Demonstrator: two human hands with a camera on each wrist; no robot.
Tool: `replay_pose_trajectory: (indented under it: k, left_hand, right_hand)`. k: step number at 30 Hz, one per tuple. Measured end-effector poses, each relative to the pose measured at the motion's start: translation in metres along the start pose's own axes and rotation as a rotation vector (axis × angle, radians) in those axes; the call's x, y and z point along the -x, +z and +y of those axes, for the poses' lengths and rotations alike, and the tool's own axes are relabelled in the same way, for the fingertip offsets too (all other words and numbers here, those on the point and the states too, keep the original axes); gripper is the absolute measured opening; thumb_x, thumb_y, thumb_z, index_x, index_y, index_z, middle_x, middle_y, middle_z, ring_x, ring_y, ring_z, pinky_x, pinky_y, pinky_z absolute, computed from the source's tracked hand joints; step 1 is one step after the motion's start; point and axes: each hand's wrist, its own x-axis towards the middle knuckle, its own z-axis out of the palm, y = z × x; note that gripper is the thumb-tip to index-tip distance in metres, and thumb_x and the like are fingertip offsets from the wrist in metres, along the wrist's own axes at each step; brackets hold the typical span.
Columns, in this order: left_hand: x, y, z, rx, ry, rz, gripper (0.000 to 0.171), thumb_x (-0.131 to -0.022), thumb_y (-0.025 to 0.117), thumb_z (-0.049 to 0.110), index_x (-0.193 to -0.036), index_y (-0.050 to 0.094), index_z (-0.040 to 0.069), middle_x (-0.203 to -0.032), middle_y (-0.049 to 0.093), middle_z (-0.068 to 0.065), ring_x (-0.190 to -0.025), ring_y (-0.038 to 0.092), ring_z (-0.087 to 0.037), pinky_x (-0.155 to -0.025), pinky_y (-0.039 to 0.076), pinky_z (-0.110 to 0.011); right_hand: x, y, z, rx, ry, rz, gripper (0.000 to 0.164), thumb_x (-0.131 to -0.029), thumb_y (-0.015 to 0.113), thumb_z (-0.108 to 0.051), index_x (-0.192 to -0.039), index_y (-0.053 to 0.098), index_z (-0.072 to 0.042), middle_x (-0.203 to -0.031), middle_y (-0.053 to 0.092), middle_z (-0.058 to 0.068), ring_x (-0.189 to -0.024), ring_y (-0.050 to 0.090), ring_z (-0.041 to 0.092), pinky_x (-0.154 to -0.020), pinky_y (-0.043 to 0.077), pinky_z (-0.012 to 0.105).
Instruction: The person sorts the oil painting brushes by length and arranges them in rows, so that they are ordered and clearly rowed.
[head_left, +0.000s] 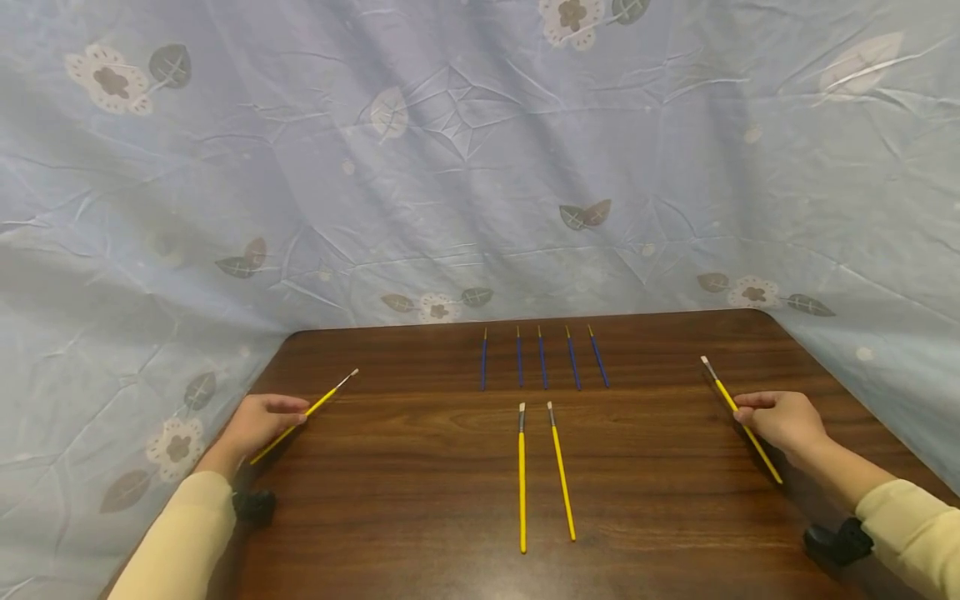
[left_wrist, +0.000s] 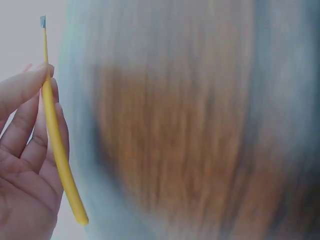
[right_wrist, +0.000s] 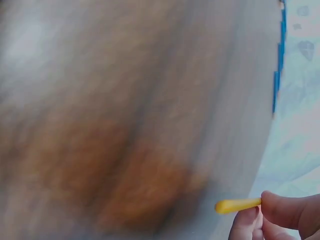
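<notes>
At the table's left side my left hand (head_left: 257, 427) pinches a yellow paintbrush (head_left: 322, 401), its pale bristles pointing away to the upper right. In the left wrist view, thumb and fingertips grip this brush (left_wrist: 60, 150) near its ferrule end. On the right side, my right hand (head_left: 782, 421) holds another yellow paintbrush (head_left: 759, 447) between thumb and fingers, bristles up and to the left. Only the rounded handle end (right_wrist: 235, 205) of it shows in the right wrist view. Two more yellow paintbrushes (head_left: 522, 492) (head_left: 562, 483) lie side by side mid-table between the hands.
Several thin blue brushes (head_left: 543, 364) lie in a row near the far edge of the brown wooden table (head_left: 405, 492). A pale floral cloth (head_left: 465, 167) hangs behind the table and along both sides. Black wrist devices (head_left: 837, 542) sit under both sleeves.
</notes>
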Motion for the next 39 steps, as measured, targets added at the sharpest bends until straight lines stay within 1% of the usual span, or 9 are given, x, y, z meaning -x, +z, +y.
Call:
replay_pose_trajectory:
  k: [3, 7, 9, 14, 20, 27, 32, 36, 39]
  left_hand:
    - [0.002, 0.004, 0.009, 0.059, -0.001, -0.041, 0.034, -0.086, 0.075, 0.013, -0.114, 0.068, -0.007, -0.112, 0.067, -0.021, -0.078, 0.06, -0.014, -0.064, 0.055, -0.027]
    - [0.001, 0.013, 0.021, 0.104, 0.017, -0.095, 0.036, -0.088, 0.073, 0.012, -0.117, 0.065, -0.008, -0.112, 0.067, -0.021, -0.08, 0.063, -0.016, -0.067, 0.058, -0.03]
    - [0.001, 0.018, 0.028, 0.126, 0.022, -0.12, 0.037, -0.088, 0.073, 0.011, -0.119, 0.064, -0.008, -0.113, 0.067, -0.021, -0.084, 0.065, -0.018, -0.07, 0.059, -0.031]
    - [0.003, 0.029, 0.045, 0.213, 0.022, -0.175, 0.039, -0.088, 0.072, 0.009, -0.122, 0.061, -0.009, -0.112, 0.067, -0.02, -0.087, 0.066, -0.023, -0.07, 0.06, -0.034]
    - [0.008, 0.045, 0.066, 0.31, 0.037, -0.26, 0.043, -0.089, 0.069, 0.004, -0.126, 0.056, -0.013, -0.114, 0.063, -0.025, -0.091, 0.066, -0.025, -0.068, 0.061, -0.037]
    - [0.014, 0.068, 0.094, 0.418, 0.037, -0.321, 0.045, -0.089, 0.066, -0.001, -0.128, 0.05, -0.018, -0.11, 0.061, -0.028, -0.096, 0.066, -0.037, -0.068, 0.061, -0.041]
    - [0.021, 0.086, 0.111, 0.485, 0.038, -0.364, 0.048, -0.087, 0.066, -0.004, -0.128, 0.048, -0.021, -0.109, 0.06, -0.03, -0.096, 0.066, -0.039, -0.067, 0.061, -0.042]
    - [0.028, 0.1, 0.125, 0.531, 0.013, -0.377, 0.047, -0.087, 0.066, -0.004, -0.127, 0.048, -0.021, -0.111, 0.058, -0.031, -0.096, 0.066, -0.038, -0.068, 0.061, -0.042]
    - [0.033, 0.112, 0.135, 0.555, -0.024, -0.362, 0.045, -0.088, 0.065, -0.004, -0.127, 0.049, -0.019, -0.114, 0.057, -0.031, -0.097, 0.066, -0.037, -0.069, 0.061, -0.042]
  right_hand:
    - [-0.001, -0.001, -0.004, -0.046, -0.001, -0.03, 0.042, -0.096, 0.06, -0.015, -0.125, 0.055, 0.015, -0.118, 0.057, 0.034, -0.099, 0.06, 0.042, -0.076, 0.056, 0.044]
    - [-0.002, 0.0, -0.011, -0.084, -0.001, -0.065, 0.043, -0.096, 0.061, -0.014, -0.126, 0.053, 0.015, -0.112, 0.063, 0.028, -0.09, 0.065, 0.029, -0.073, 0.059, 0.039]
    - [-0.001, 0.003, -0.014, -0.094, -0.007, -0.085, 0.044, -0.096, 0.06, -0.014, -0.127, 0.053, 0.015, -0.112, 0.064, 0.027, -0.089, 0.066, 0.026, -0.073, 0.059, 0.038]
    - [0.002, 0.01, -0.025, -0.132, -0.033, -0.134, 0.043, -0.097, 0.06, -0.011, -0.128, 0.051, 0.017, -0.115, 0.062, 0.028, -0.092, 0.065, 0.029, -0.074, 0.059, 0.037]
    - [0.004, 0.021, -0.037, -0.195, -0.033, -0.199, 0.044, -0.097, 0.059, -0.009, -0.13, 0.048, 0.018, -0.121, 0.058, 0.031, -0.101, 0.063, 0.034, -0.08, 0.058, 0.039]
    - [0.01, 0.037, -0.054, -0.271, -0.012, -0.26, 0.044, -0.096, 0.06, -0.007, -0.13, 0.047, 0.018, -0.121, 0.058, 0.028, -0.099, 0.063, 0.026, -0.079, 0.058, 0.034]
    - [0.014, 0.047, -0.068, -0.302, -0.005, -0.29, 0.043, -0.096, 0.058, -0.005, -0.13, 0.046, 0.019, -0.121, 0.056, 0.029, -0.099, 0.062, 0.025, -0.08, 0.058, 0.033]
    - [0.017, 0.055, -0.076, -0.323, -0.005, -0.312, 0.043, -0.096, 0.058, -0.003, -0.13, 0.045, 0.02, -0.122, 0.056, 0.03, -0.1, 0.061, 0.026, -0.081, 0.057, 0.034]
    - [0.019, 0.061, -0.081, -0.348, -0.001, -0.324, 0.043, -0.096, 0.059, -0.004, -0.13, 0.045, 0.02, -0.122, 0.056, 0.029, -0.102, 0.061, 0.028, -0.083, 0.057, 0.036]
